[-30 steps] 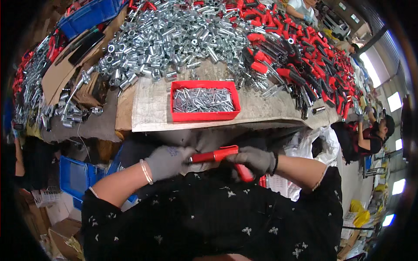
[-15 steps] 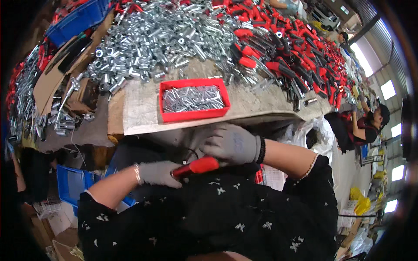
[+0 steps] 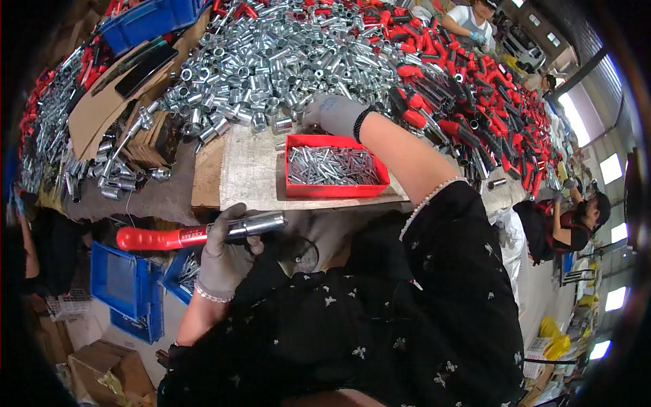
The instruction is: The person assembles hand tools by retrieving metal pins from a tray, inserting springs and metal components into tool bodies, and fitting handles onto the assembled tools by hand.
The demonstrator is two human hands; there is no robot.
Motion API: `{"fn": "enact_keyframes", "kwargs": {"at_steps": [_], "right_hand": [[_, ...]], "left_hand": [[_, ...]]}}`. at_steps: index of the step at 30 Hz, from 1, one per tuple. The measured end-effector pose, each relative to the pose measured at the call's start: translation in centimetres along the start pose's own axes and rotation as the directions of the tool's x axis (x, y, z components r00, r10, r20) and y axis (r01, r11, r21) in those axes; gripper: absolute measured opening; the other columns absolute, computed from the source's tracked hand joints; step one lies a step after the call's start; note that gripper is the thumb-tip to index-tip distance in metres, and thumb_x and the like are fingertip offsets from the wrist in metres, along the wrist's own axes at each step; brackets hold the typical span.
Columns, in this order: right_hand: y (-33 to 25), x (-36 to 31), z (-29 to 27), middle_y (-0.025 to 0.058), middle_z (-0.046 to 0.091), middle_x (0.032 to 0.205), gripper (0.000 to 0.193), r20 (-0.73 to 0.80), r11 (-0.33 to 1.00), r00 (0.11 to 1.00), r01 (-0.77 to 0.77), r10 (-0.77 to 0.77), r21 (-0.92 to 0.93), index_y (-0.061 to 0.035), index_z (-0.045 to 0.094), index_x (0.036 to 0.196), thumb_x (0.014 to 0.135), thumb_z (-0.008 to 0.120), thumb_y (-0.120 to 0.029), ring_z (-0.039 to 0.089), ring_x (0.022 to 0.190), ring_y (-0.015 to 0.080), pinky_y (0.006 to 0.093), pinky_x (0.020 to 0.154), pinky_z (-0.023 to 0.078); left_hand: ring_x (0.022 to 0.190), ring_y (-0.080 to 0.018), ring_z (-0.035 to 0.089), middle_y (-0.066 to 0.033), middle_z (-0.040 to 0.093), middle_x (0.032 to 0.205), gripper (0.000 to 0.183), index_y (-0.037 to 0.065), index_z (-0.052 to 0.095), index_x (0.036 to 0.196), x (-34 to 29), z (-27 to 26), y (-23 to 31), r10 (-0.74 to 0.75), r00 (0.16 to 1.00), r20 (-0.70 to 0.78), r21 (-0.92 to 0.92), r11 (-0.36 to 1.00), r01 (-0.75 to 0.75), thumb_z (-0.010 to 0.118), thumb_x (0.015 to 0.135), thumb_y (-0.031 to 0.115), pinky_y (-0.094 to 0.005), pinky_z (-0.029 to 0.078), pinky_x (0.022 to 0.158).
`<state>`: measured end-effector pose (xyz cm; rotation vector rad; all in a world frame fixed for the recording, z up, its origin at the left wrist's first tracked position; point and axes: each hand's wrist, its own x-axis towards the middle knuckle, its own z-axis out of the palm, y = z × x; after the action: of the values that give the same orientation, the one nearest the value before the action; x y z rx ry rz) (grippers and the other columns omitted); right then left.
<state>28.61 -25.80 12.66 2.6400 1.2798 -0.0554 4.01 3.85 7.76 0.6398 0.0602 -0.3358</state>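
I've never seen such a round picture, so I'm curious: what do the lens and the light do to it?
Head view: the fisheye bends straight edges toward a black rim; head view: the windows at right are washed out white, and the sockets glint; head view: it is dim under the table, while the held tool looks fairly sharp.
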Motion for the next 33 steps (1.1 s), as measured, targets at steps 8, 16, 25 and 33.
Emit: {"fn": "enact_keyframes", "kwargs": {"at_steps": [8,16,25,33], "right_hand": [[-2.4,-3.0,-3.3,0.0101,0.065,0.101,0.044,-0.128,0.411,0.792,-0.165,0.597,0.897,-0.0043,0.059,0.123,0.082,0.072,-0.012,0.066,0.090,0.0209,0.0323,0.077,0.054],[-17.8,-5.3,-6.6,0.0094,0.069,0.089,0.028,-0.064,0.340,0.892,-0.103,0.447,0.935,-0.0042,0.070,0.100,0.080,0.078,-0.023,0.067,0.082,0.0200,0.0323,0.075,0.052],[-19.2,-4.9,-6.3,0.0074,0.070,0.082,0.025,-0.087,0.306,0.905,-0.050,0.417,0.951,-0.0018,0.068,0.093,0.081,0.080,-0.021,0.067,0.079,0.0141,0.0324,0.070,0.051],[-16.8,-1.1,-5.8,0.0160,0.068,0.078,0.038,-0.094,0.551,0.938,-0.114,0.335,0.826,-0.0011,0.066,0.096,0.096,0.059,-0.039,0.069,0.080,0.0331,0.0400,0.072,0.053]], "left_hand": [[0.085,-0.0145,0.060,-0.0056,0.060,0.106,0.054,0.009,0.050,0.131,0.2,-0.5,-1.0,0.019,0.972,-0.234,-0.277,0.957,-0.085,0.062,0.095,0.048,-0.0278,0.054,0.073],[0.087,-0.0152,0.061,-0.0087,0.062,0.114,0.053,0.009,0.052,0.129,0.1,-0.6,-1.4,0.021,0.987,-0.159,-0.282,0.957,-0.066,0.062,0.095,0.048,-0.0294,0.056,0.078],[0.090,-0.0159,0.062,-0.0110,0.061,0.123,0.056,0.010,0.050,0.131,-0.7,-1.8,-0.7,0.140,0.988,-0.063,-0.138,0.979,-0.148,0.064,0.093,0.049,-0.0317,0.058,0.081],[0.092,-0.0166,0.063,-0.0126,0.060,0.127,0.057,0.010,0.051,0.131,-0.3,-3.0,0.1,0.255,0.967,-0.021,-0.109,0.961,-0.256,0.065,0.093,0.050,-0.0324,0.054,0.080]]}}
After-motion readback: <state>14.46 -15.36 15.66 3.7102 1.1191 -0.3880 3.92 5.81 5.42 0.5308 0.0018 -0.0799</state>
